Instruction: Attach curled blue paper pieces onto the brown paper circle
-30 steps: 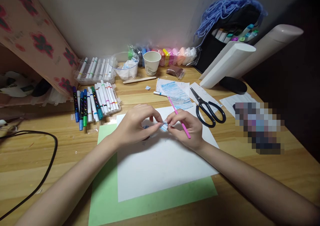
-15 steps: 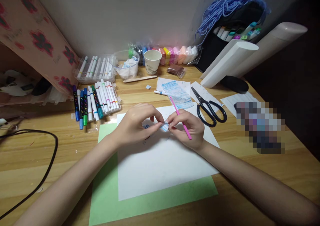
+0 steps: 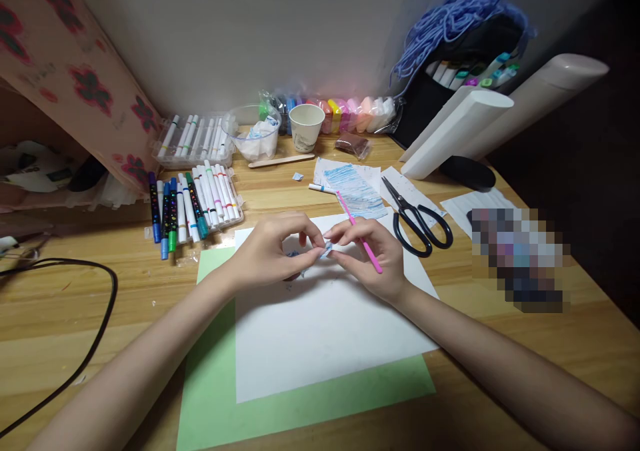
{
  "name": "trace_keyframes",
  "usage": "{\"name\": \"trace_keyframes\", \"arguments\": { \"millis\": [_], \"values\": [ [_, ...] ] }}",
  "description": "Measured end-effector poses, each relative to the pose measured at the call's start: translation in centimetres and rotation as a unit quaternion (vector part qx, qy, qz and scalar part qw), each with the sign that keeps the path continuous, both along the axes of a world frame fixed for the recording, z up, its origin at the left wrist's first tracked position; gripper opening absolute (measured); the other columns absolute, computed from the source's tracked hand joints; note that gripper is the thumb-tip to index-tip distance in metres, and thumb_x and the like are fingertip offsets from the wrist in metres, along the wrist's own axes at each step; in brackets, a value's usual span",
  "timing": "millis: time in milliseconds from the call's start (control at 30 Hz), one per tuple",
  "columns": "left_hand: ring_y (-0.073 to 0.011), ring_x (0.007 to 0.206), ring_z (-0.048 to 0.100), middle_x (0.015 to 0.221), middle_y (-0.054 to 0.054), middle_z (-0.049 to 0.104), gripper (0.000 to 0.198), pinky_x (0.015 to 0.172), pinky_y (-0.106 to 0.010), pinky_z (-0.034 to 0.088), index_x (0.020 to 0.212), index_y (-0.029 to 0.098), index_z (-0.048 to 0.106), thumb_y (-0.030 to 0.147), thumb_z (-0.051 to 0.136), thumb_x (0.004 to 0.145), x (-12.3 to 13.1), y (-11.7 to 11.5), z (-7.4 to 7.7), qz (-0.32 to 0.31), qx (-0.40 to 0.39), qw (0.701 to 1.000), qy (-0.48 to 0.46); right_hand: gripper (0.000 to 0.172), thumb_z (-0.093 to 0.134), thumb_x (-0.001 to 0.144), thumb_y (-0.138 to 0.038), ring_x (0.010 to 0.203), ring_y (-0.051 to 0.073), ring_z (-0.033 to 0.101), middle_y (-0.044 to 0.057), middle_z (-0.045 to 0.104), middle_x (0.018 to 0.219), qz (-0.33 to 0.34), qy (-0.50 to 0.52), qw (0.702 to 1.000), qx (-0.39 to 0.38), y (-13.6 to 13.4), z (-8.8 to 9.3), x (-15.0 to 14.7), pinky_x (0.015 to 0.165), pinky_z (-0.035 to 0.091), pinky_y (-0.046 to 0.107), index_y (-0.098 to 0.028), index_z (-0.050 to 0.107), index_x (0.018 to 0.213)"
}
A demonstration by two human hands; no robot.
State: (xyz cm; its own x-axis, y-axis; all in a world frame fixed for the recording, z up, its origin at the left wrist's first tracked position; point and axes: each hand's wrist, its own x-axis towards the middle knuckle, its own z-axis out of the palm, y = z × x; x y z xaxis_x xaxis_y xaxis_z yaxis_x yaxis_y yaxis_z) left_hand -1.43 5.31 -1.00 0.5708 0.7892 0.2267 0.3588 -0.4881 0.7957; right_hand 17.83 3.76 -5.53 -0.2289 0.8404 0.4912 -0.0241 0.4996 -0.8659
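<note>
Between my two hands is a small scrap of blue-streaked paper (image 3: 327,250), partly hidden by the fingertips. My left hand (image 3: 275,251) pinches it from the left with thumb and finger. From the other side my right hand (image 3: 373,254) grips it too, and a thin pink stick (image 3: 361,238) lies tucked across its fingers. Both hands hover over a white paper sheet (image 3: 310,338), which overlaps a green sheet (image 3: 205,398). Under the left hand some dark blue bits (image 3: 293,264) show in part on the white sheet.
Black-handled scissors (image 3: 417,214) lie open right of the hands, near blue-coloured paper (image 3: 355,188). Markers (image 3: 187,204) sit at left. A paper cup (image 3: 306,128), clear bowl (image 3: 253,134) and wooden stick (image 3: 281,161) stand or lie behind. A black cable (image 3: 107,304) curves at left.
The paper scrap, seen flatter before, now looks folded or crumpled between the fingertips. My right hand has shifted slightly left with the pink stick, and its fingers have changed position.
</note>
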Motion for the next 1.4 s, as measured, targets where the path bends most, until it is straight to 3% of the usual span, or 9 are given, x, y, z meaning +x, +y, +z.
{"name": "trace_keyframes", "arguments": {
  "millis": [100, 433, 633, 967, 1233, 1400],
  "values": [
    [-0.0109, 0.074, 0.057, 0.078, 0.000, 0.064, 0.004, 0.070, -0.022, 0.045, 0.081, 0.017, 0.062, 0.019, 0.059, 0.080, -0.11, 0.07, -0.20, -0.002, -0.009, 1.000, -0.001, 0.019, 0.064, 0.076, -0.007, 0.078, 0.016, 0.062, 0.001, 0.063, 0.080, 0.019, 0.019, 0.999, -0.026, 0.04, -0.03, -0.04, 0.074, 0.049, 0.034, -0.022, 0.054, 0.080],
    [-0.0108, 0.073, 0.057, 0.081, -0.001, 0.062, 0.004, 0.070, -0.023, 0.045, 0.079, 0.015, 0.062, 0.019, 0.060, 0.078, -0.13, 0.18, 0.15, 0.005, -0.047, 0.999, -0.017, 0.019, 0.064, 0.076, -0.008, 0.080, 0.016, 0.060, 0.001, 0.055, 0.081, 0.055, 0.044, 0.995, -0.075, 0.02, -0.29, 0.04, 0.077, 0.050, 0.034, -0.022, 0.054, 0.084],
    [-0.0110, 0.075, 0.056, 0.081, -0.001, 0.062, 0.004, 0.071, -0.023, 0.044, 0.079, 0.016, 0.062, 0.019, 0.059, 0.079, -0.12, 0.35, -0.15, 0.001, -0.048, 0.999, -0.016, 0.018, 0.067, 0.076, -0.013, 0.089, 0.017, 0.061, 0.003, 0.062, 0.091, 0.057, 0.064, 0.990, -0.112, 0.30, -0.42, 0.05, 0.076, 0.050, 0.032, -0.023, 0.052, 0.082],
    [-0.0114, 0.072, 0.054, 0.079, -0.003, 0.062, 0.006, 0.067, -0.023, 0.044, 0.078, 0.015, 0.060, 0.021, 0.060, 0.078, -0.34, 0.54, -0.31, 0.022, -0.096, 0.994, -0.038, 0.016, 0.065, 0.077, -0.016, 0.073, 0.013, 0.056, 0.000, 0.057, 0.077, 0.051, 0.045, 0.993, -0.099, 0.40, -0.11, 0.01, 0.069, 0.048, 0.029, -0.021, 0.050, 0.078],
    [-0.0111, 0.071, 0.055, 0.077, -0.001, 0.061, 0.007, 0.067, -0.023, 0.044, 0.076, 0.015, 0.059, 0.022, 0.061, 0.077, -0.21, 0.39, -0.56, 0.018, -0.117, 0.992, -0.034, 0.022, 0.069, 0.076, -0.015, 0.105, 0.019, 0.059, 0.005, 0.064, 0.106, 0.110, 0.063, 0.982, -0.140, 0.42, -0.22, 0.04, 0.089, 0.047, 0.037, -0.023, 0.051, 0.086],
    [-0.0113, 0.069, 0.055, 0.078, -0.002, 0.062, 0.008, 0.065, -0.024, 0.044, 0.076, 0.015, 0.059, 0.022, 0.060, 0.078, -0.14, 0.22, -0.68, 0.007, -0.136, 0.990, -0.033, 0.021, 0.070, 0.076, -0.017, 0.084, 0.016, 0.064, 0.001, 0.067, 0.086, 0.091, 0.079, 0.982, -0.146, 0.46, -0.26, -0.01, 0.080, 0.050, 0.035, -0.023, 0.050, 0.080]
  ]
}}
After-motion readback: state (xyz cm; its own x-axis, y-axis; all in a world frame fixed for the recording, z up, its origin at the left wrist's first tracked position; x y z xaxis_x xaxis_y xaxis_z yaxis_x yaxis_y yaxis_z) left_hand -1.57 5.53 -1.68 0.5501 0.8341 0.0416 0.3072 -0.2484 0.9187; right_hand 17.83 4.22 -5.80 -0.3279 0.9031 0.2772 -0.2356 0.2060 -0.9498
